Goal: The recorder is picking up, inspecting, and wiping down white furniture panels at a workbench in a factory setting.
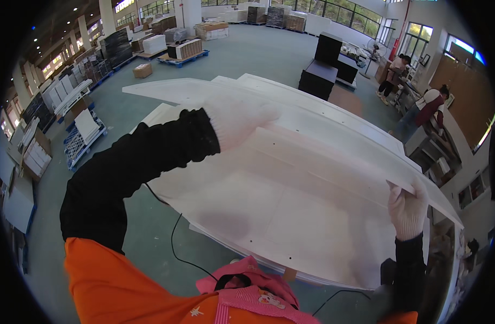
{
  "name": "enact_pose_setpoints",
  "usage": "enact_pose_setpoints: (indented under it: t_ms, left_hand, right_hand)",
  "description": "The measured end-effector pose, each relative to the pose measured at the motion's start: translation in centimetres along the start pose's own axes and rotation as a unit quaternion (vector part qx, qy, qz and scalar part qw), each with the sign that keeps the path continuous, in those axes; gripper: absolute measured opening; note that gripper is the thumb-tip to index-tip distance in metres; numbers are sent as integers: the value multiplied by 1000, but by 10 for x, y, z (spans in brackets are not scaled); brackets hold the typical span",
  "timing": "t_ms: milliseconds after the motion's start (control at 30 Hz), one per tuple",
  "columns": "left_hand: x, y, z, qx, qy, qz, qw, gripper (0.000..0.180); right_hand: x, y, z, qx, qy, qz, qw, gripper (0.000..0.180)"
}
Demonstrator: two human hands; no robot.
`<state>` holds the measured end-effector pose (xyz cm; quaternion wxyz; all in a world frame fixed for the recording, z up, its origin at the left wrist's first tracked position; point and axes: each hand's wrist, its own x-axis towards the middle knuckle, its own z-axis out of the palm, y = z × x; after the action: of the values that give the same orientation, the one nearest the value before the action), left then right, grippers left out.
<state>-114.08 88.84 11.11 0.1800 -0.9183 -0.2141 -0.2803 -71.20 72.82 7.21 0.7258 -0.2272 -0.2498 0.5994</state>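
Note:
A long white panel [334, 137] with small dark holes is tilted above a stack of white sheets [269, 200]. My right hand [408, 211], in a whitish knit glove, pinches the near edge of the panel toward its right end. Further left, my gloved left hand [242, 123] reaches across from a black sleeve and grips the panel's near edge. Its fingers blend into the white surface, so their outline is faint. The broad top sheet of the stack shows beneath the panel, with soft shadows on it.
A thin black cable [176, 237] hangs beside the stack's near left side. Black boxes [317, 78] stand beyond it, and a cardboard carton [142, 70] sits on the green floor. Loaded pallets [183, 56] line the far left. Two other people [428, 108] bend over benches at right.

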Motion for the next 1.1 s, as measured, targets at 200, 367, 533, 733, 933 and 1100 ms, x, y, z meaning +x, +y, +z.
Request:
enact_pose_setpoints:
  t_ms: [200,367,533,733,933,1100]
  left_hand:
    - [24,-59,78,-10,-147,-69,987,30]
    - [16,-95,147,-77,-104,-60,990,45]
    - [6,-100,143,-6,-61,-50,997,34]
    - [17,-87,156,-17,-80,-13,997,39]
    - [10,-96,163,-23,-161,18,987,51]
    - [4,-93,174,-10,-236,59,970,64]
  right_hand:
    - [79,26,-31,-42,50,-18,998,35]
    - [124,46,-48,-47,89,-36,994,22]
    - [147,72,-73,-59,67,-34,995,22]
    - [143,70,-81,50,78,30,995,24]
    - [133,80,-79,40,101,38,993,27]
    - [114,87,-56,-13,296,117,948,35]
